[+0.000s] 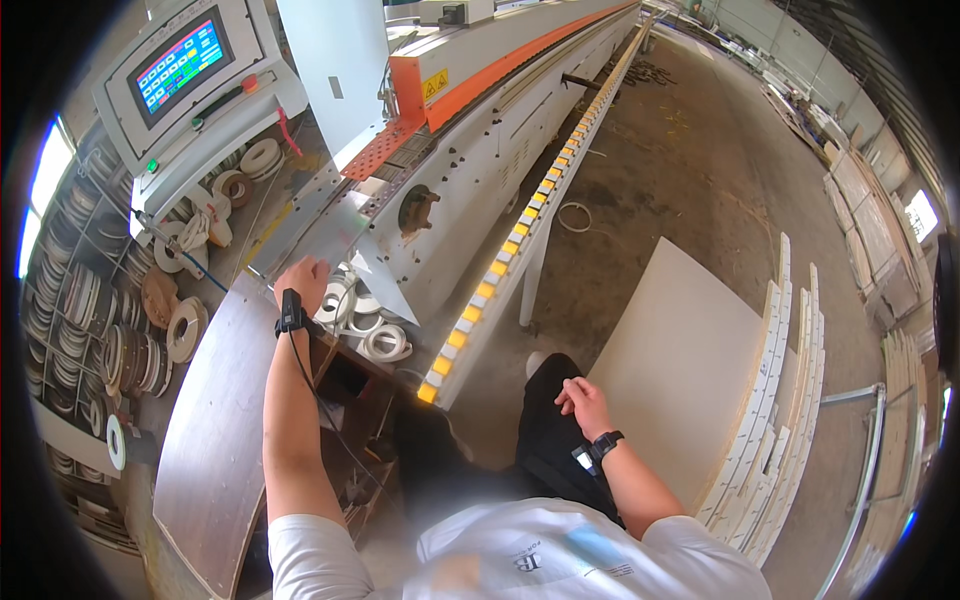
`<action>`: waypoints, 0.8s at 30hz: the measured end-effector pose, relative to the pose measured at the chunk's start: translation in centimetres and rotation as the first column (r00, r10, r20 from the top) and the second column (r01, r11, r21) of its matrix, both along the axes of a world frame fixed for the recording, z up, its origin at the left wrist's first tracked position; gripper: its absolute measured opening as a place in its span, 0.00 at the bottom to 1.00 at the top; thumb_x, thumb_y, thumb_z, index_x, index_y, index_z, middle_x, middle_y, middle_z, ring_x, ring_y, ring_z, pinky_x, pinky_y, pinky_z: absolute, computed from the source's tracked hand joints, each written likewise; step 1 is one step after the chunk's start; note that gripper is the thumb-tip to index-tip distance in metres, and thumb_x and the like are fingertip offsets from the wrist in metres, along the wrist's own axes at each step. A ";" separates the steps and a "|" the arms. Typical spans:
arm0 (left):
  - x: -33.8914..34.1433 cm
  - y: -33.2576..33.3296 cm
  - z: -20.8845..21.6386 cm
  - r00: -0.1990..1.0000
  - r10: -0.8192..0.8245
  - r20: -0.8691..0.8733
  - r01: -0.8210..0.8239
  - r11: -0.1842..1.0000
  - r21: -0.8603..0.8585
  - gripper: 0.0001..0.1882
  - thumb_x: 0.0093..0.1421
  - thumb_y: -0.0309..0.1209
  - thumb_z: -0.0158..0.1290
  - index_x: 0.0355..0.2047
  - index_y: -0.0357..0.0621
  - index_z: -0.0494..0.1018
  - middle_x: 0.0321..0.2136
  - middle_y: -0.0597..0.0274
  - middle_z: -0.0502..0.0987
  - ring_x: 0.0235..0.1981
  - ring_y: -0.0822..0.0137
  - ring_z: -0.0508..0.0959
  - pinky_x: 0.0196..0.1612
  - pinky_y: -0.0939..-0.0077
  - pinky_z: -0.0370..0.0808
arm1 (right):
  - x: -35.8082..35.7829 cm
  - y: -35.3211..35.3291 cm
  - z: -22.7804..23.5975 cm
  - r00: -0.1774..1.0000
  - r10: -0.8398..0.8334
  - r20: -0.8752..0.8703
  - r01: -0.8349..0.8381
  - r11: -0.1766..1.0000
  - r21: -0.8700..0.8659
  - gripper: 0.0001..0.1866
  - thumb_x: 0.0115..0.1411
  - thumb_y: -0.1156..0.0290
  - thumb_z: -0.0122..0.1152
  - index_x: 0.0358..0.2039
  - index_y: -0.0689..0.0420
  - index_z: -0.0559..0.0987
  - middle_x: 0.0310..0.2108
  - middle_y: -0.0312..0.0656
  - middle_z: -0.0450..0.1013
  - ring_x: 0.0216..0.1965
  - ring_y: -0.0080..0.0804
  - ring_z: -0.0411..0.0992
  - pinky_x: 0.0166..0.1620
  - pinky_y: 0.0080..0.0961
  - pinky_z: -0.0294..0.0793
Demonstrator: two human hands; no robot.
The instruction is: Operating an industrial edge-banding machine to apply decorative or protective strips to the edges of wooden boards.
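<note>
My left hand (303, 283) is at the metal infeed plate (318, 228) of a long edge banding machine (470, 140), just past the far end of a curved wooden tabletop (215, 400). Its fingers are curled, and whatever may be under them is hidden. Above my dark-trousered thigh hangs my right hand (585, 402), fingers loosely closed and nothing showing in them. Both wrists wear black bands. Running away from me along the machine is a support rail (497, 268) with yellow and white rollers.
A control panel (180, 65) with a lit screen stands at upper left. Rolls of edge banding (130, 350) fill a rack at left; more white rolls (385, 340) lie beneath the machine's end. Stacked white boards (680, 350) rise on my right, near a metal rail (870, 480).
</note>
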State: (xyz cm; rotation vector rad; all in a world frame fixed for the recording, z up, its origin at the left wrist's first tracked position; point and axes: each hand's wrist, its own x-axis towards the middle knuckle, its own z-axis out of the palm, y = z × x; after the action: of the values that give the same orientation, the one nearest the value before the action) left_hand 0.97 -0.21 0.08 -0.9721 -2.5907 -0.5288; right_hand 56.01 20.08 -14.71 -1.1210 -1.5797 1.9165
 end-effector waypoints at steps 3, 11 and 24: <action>0.1 0.1 0.2 1.000 -0.001 0.001 0.001 1.000 -0.006 0.22 0.70 0.49 0.54 0.31 0.42 0.80 0.32 0.44 0.83 0.39 0.37 0.82 0.42 0.44 0.77 | -0.1 -0.1 0.3 1.000 0.001 -0.008 -0.001 1.000 -0.005 0.15 0.77 0.59 0.59 0.35 0.55 0.80 0.30 0.34 0.80 0.27 0.18 0.73 0.36 0.20 0.74; -0.1 0.0 0.2 1.000 0.014 0.012 -0.014 0.999 -0.046 0.21 0.71 0.49 0.52 0.35 0.44 0.81 0.36 0.47 0.85 0.42 0.38 0.83 0.44 0.44 0.78 | -0.1 0.0 0.0 1.000 0.004 -0.013 -0.005 1.000 -0.013 0.15 0.77 0.59 0.59 0.35 0.55 0.81 0.29 0.34 0.80 0.27 0.18 0.73 0.36 0.20 0.74; 0.2 0.0 0.6 0.999 0.034 0.043 -0.030 0.996 -0.089 0.21 0.71 0.49 0.51 0.36 0.44 0.81 0.36 0.46 0.85 0.42 0.39 0.83 0.45 0.44 0.78 | 0.0 0.0 -0.1 1.000 -0.011 -0.024 0.010 1.000 -0.019 0.15 0.77 0.59 0.59 0.35 0.55 0.80 0.30 0.35 0.80 0.27 0.18 0.73 0.35 0.20 0.74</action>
State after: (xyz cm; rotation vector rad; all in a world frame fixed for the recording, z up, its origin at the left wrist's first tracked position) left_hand 1.13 -0.19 0.70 -0.9553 -2.6845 -0.4353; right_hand 55.98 20.06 -14.82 -1.1070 -1.5431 1.9344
